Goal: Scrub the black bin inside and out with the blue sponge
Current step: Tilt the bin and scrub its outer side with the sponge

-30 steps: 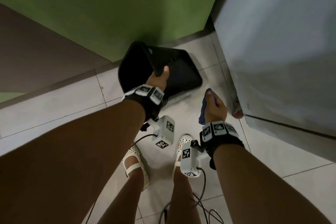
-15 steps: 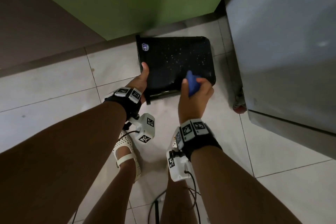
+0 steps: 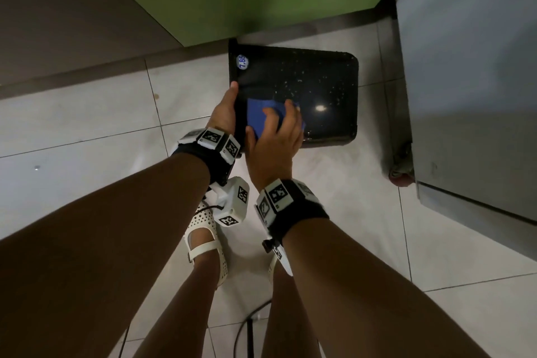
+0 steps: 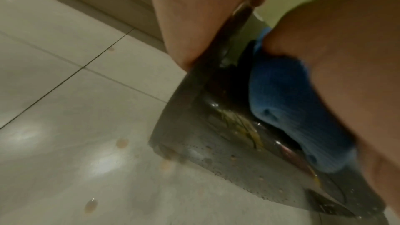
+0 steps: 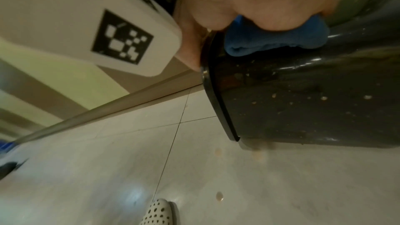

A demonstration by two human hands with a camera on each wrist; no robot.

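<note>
**Sponge pressed to the tipped bin**

One black bin [image 3: 319, 90], one blue sponge [image 3: 257, 113], two hands. The bin lies on its side on the tiled floor [image 3: 87, 125], near the green wall's foot. The left hand [image 3: 223, 110] grips its rim. The right hand [image 3: 276, 139], fingers curled over the sponge, presses it against the bin's upturned side. That glossy surface is speckled with pale flecks and carries a round white sticker [image 3: 242, 61].

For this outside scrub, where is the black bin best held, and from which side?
By the rim lip at its open end, from the person's left, probably. The black bin lies on its side with that thin edge facing left; the left hand already grips it there, leaving the broad wall free for the right hand pressing the blue sponge.
</note>
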